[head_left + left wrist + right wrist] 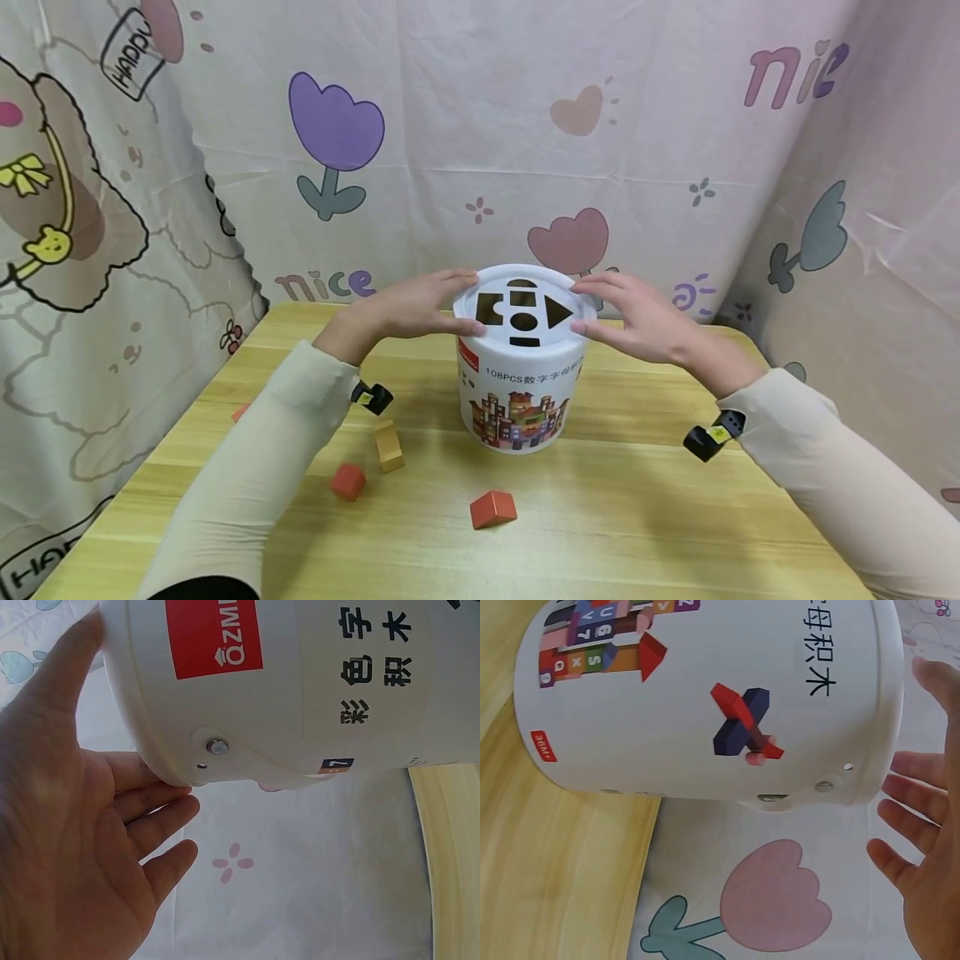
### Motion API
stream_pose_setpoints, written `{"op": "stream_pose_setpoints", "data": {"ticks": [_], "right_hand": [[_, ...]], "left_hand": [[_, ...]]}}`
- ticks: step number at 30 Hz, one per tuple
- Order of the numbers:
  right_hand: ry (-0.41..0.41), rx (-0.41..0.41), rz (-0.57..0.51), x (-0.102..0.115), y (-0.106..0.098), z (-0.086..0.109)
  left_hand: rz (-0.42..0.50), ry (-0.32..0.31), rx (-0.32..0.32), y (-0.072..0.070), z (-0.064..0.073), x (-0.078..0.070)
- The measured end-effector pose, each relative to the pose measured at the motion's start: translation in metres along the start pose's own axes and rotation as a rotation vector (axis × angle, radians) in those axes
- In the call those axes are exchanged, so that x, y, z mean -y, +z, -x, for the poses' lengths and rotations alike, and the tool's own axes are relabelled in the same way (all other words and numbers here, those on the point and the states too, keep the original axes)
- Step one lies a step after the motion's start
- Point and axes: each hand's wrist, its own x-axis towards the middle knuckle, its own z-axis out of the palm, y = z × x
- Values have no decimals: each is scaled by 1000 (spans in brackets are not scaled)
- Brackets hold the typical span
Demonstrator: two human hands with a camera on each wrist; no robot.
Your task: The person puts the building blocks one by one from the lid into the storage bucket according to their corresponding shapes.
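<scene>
A white bucket (517, 375) printed with building blocks and Chinese characters stands upright on the table. Its white lid (542, 287) has several shaped holes, among them a triangle and a circle. At the lid's left side is my left hand (420, 304), thumb at the near rim and fingers reaching toward the back. Across from it, my right hand (645, 321) has its fingers spread at the right edge. In the right wrist view, that thumb (934, 679) stands slightly off the rim, while the fingertips come up to it. Neither palm lies against the bucket (292, 697).
On the wooden table (637, 517), a red cube (348, 482) and a yellow block (388, 446) lie left of the bucket. Another red block (493, 509) lies in front. A red piece (240, 412) shows beside my left sleeve. Patterned curtain (465, 125) hangs behind.
</scene>
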Motion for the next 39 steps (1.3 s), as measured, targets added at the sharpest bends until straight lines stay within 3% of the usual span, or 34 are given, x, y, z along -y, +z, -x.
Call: {"op": "stream_pose_setpoints", "data": {"ticks": [5, 13, 22, 28, 33, 39], "right_hand": [[58, 9, 15, 0, 3, 7], [78, 10, 36, 1, 8, 9], [152, 8, -8, 2, 11, 11], [151, -4, -9, 1, 12, 11], [172, 44, -10, 3, 10, 11], [191, 93, -11, 7, 4, 9]], "left_hand": [[-3, 6, -5, 2, 1, 1], [-2, -1, 0, 1, 3, 1], [-8, -6, 9, 0, 4, -2], [-18, 10, -3, 3, 6, -3], [-35, 39, -22, 6, 14, -4], [-56, 148, -95, 8, 29, -5]]}}
